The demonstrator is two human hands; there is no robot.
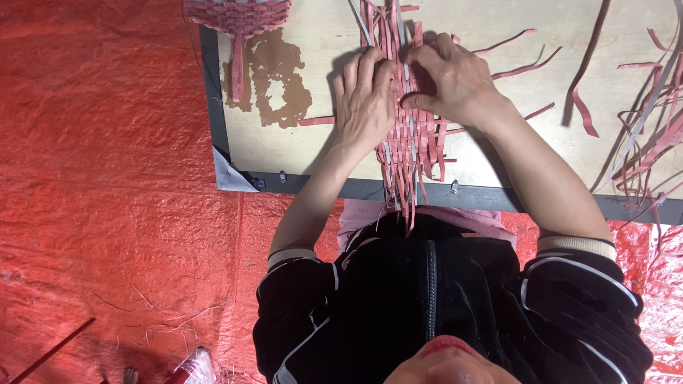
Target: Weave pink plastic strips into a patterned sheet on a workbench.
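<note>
View from above a person in a dark zip top, seated at a pale wooden worktop (498,171) with a dark metal edge. The worktop lies on a red tarp (107,178) that fills the left half of the frame.

Two hands are at work at about 12 o'clock. The left hand (364,96) lies palm down, fingers spread flat, pressing on a half-woven mat (411,146) of pink strips. It grips nothing; it only holds the weave down. The right hand (455,78) sits just beside it at 1 o'clock, fingers curled and pinching into the weave where the strips cross. Exactly which strip it holds cannot be told. The two hands nearly touch over the middle of the mat.

The mat runs as one narrow band from the top edge down past the worktop's near edge, toward the person's chest. Its strips are mostly pink, with a few pale grey ones among them. Loose ends stick out to both sides.

At 11 o'clock, in the worktop's corner, sits one finished woven piece (238,18) of the same pink, partly cut off by the frame. Below it is one brown stain (281,78) on the wood.

At 2 to 3 o'clock lies a pile of loose strips (651,135), too tangled to count.
</note>
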